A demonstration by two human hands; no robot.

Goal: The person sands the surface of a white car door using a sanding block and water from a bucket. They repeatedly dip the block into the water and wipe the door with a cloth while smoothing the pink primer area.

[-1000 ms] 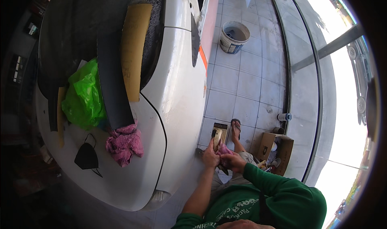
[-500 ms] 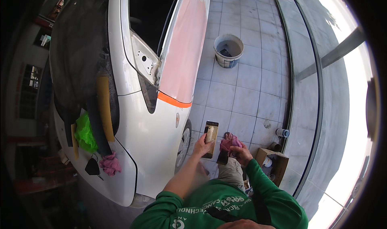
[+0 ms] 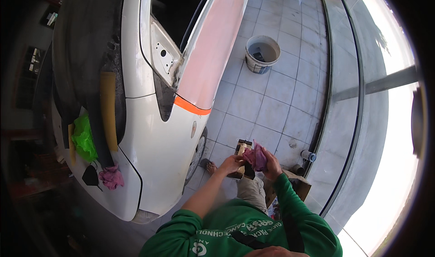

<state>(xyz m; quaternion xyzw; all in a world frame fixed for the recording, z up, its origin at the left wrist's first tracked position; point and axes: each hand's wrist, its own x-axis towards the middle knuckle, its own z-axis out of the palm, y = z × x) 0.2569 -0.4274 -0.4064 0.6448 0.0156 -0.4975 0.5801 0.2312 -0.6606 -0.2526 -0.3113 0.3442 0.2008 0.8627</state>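
Note:
My left hand (image 3: 233, 163) grips a long rectangular sanding block (image 3: 244, 144) with a pale handle and dark ends. Its near part is partly covered by my fingers and by a crumpled pink-purple cloth (image 3: 257, 156). My right hand (image 3: 271, 166) is closed on that cloth, which presses against or overlaps the block. A dark flat piece (image 3: 249, 171) shows under the cloth; I cannot tell which hand holds it. Left of my hands stands a white car (image 3: 167, 162) with a pink-coated door (image 3: 206, 62) and a strip of orange tape (image 3: 193, 106) at its edge.
A white bucket (image 3: 249, 60) with a dark object inside stands on the tiled floor ahead. A can (image 3: 308, 156) and a cardboard box (image 3: 299, 184) sit near the glass wall at right. On the car lie a green plastic bag (image 3: 84, 139), a pink rag (image 3: 111, 177) and foam strips (image 3: 108, 112).
My right hand has brought the cloth left and up against the sanding block; before, the two were apart. The view has shifted slightly, and a sandalled foot now shows beside the wheel.

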